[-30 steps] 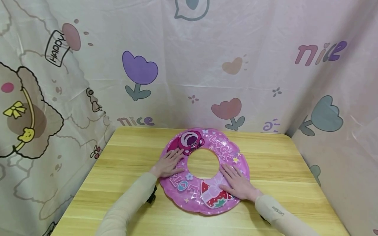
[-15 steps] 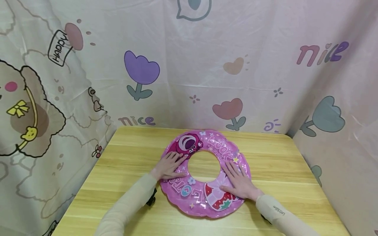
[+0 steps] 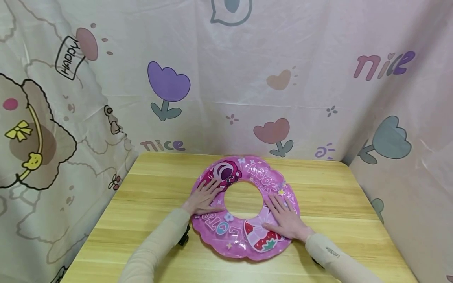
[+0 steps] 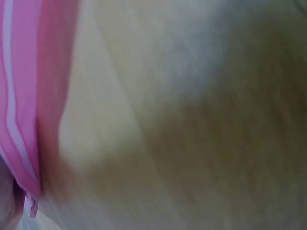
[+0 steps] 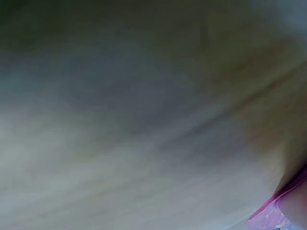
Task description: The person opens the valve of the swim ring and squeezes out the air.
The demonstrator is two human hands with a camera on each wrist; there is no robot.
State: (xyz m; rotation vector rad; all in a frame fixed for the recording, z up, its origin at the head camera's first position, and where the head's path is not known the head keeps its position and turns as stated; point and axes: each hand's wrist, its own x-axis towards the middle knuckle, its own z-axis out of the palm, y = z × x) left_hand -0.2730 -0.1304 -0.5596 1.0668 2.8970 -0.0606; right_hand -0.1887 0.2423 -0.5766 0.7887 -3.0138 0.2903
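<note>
A pink inflatable swim ring [image 3: 226, 243] lies flat on the wooden table [image 3: 152, 184], printed with a bear, white lettering and a strawberry. My left hand [image 3: 203, 199] rests on its left side, fingers straight and spread over the plastic near the bear. On the right side my right hand [image 3: 286, 219] lies flat, its fingers reaching toward the ring's hole and its thumb over the strawberry print. The left wrist view catches only the ring's pink edge [image 4: 21, 72] beside blurred wood. In the right wrist view a sliver of the ring [image 5: 268, 218] appears at the lower right corner.
Behind the table hangs a pale cloth backdrop [image 3: 226, 86] with printed tulips and words. Similar cloth [image 3: 53, 188] runs along the left side and the right. The table's far edge [image 3: 311, 159] lies just behind the ring.
The ring has turned slightly anticlockwise and come a little nearer since one second ago. Both hands have stayed on it almost in place. Over the last half second hardly anything differs.
</note>
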